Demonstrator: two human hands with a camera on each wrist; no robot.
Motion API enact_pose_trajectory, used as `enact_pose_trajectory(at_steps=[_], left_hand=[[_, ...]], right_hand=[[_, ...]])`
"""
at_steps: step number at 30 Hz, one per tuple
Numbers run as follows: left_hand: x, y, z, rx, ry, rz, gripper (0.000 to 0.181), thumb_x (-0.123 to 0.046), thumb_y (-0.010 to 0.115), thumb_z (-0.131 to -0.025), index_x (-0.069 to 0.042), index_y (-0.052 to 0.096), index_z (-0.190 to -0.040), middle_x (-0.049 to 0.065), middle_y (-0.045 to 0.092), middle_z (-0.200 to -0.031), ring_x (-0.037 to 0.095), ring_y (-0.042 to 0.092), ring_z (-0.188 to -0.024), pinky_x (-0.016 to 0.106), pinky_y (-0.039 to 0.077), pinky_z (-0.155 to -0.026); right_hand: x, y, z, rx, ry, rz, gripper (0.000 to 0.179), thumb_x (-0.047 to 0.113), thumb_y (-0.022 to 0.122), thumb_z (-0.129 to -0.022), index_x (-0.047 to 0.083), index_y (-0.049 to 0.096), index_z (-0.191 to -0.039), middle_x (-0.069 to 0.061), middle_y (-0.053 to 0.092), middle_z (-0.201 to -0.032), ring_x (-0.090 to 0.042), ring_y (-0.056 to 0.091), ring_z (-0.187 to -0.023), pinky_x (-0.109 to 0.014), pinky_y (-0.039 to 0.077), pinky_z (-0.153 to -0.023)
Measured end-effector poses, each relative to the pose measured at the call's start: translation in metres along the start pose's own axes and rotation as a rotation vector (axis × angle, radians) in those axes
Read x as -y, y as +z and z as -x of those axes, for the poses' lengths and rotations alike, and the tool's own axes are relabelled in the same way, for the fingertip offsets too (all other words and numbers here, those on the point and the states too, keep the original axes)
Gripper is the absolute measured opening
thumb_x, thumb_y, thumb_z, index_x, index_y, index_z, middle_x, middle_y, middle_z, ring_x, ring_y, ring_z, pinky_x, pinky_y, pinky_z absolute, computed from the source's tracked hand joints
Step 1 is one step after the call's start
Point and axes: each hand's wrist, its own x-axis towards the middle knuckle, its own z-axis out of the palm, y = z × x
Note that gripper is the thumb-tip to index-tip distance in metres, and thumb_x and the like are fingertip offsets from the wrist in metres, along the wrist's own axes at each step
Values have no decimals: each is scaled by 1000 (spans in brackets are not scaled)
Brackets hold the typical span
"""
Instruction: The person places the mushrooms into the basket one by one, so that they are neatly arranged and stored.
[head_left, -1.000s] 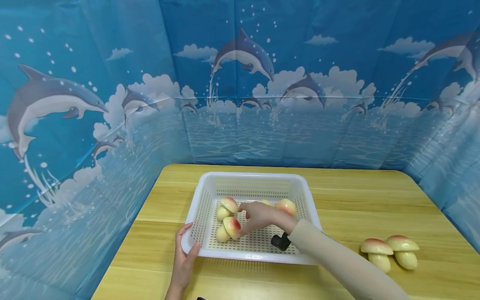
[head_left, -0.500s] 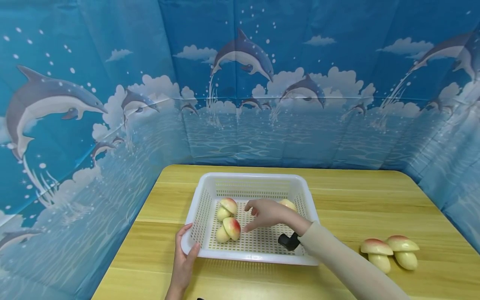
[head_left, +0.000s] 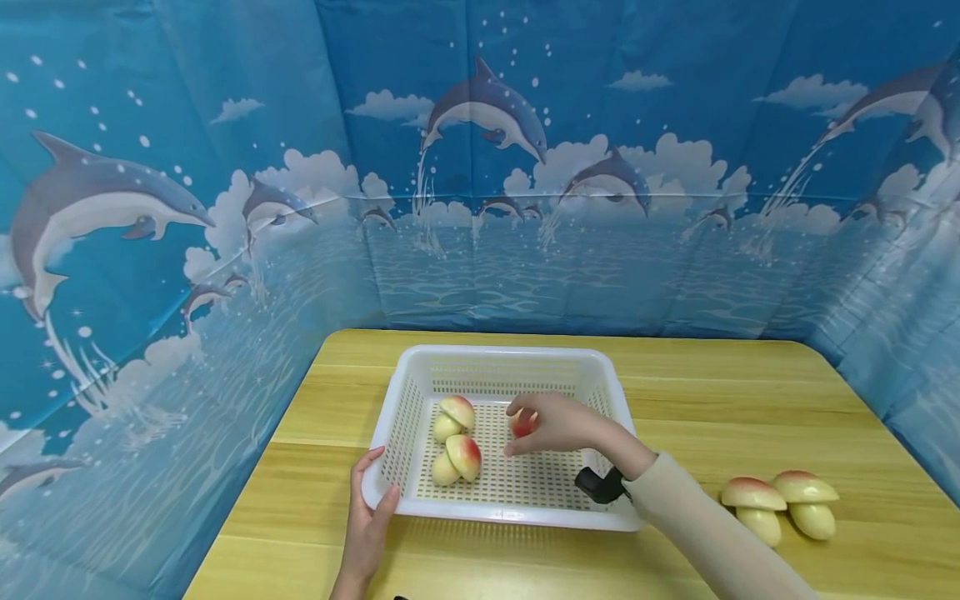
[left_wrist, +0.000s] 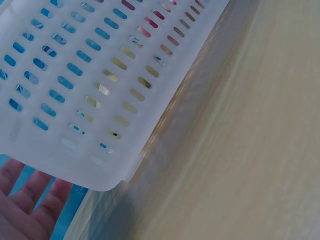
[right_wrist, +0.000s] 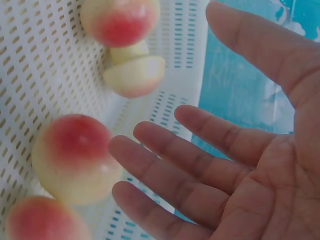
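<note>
My left hand (head_left: 366,512) grips the front left corner of a white perforated plastic basket (head_left: 510,514), thumb and fingers on either side of that corner. In the left wrist view, fingers (left_wrist: 52,205) show beside the basket wall. My right hand (head_left: 562,423) hangs inside the basket with spread fingers, holding nothing. Near its fingertips is a toy mushroom with a red-tinged cap (head_left: 522,424), partly covered by the hand. Two more toy mushrooms, one behind (head_left: 454,417) and one in front (head_left: 457,460), lie at the basket's left. The right wrist view shows another cap (right_wrist: 47,220) low at left.
Two pale toy mushrooms, one left (head_left: 756,507) and one right (head_left: 807,502), stand side by side on the wooden table (head_left: 705,400), right of the basket. A dolphin-printed curtain (head_left: 495,275) surrounds the table. A black device (head_left: 598,483) is at my right wrist.
My right hand has drawn back to the right, away from the two mushrooms at the left. A mushroom behind it now shows at its fingertips. The left hand has stayed put.
</note>
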Motion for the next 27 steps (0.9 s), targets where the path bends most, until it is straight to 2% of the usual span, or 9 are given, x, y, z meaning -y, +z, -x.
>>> enact_pose_trajectory(at_steps=[5, 10, 17, 27], left_hand=[[0, 0, 0, 2, 4, -4, 50, 1, 44, -94, -4, 25, -140, 19, 31, -143, 30, 43, -124, 31, 44, -93], [-1, 0, 1, -3, 0, 1, 50, 1, 44, -94, -4, 25, -140, 20, 31, -143, 30, 44, -123, 31, 45, -93], [-2, 0, 1, -2, -5, 1, 50, 0, 45, -95, -4, 25, -141, 19, 31, -143, 29, 44, -123, 32, 45, -92], [-3, 0, 2, 4, 9, 6, 50, 0, 44, -95, -4, 25, -140, 19, 32, -142, 30, 45, -122, 30, 45, -92]], right_hand=[[-8, -6, 7, -46, -4, -28, 58, 41, 78, -76, 6, 61, -120, -8, 64, -106, -18, 61, -88, -34, 51, -73], [-14, -14, 16, -84, -31, -44, 59, 41, 76, -78, 4, 60, -122, -10, 63, -108, -21, 62, -89, -35, 51, -74], [-18, -21, 25, -164, -72, -60, 49, 38, 75, -79, 6, 63, -114, -11, 64, -105, -20, 62, -86, -34, 52, -73], [-22, -27, 41, -206, -80, -111, 48, 33, 75, -81, 4, 62, -117, -12, 64, -105, -21, 62, -86, -34, 52, -73]])
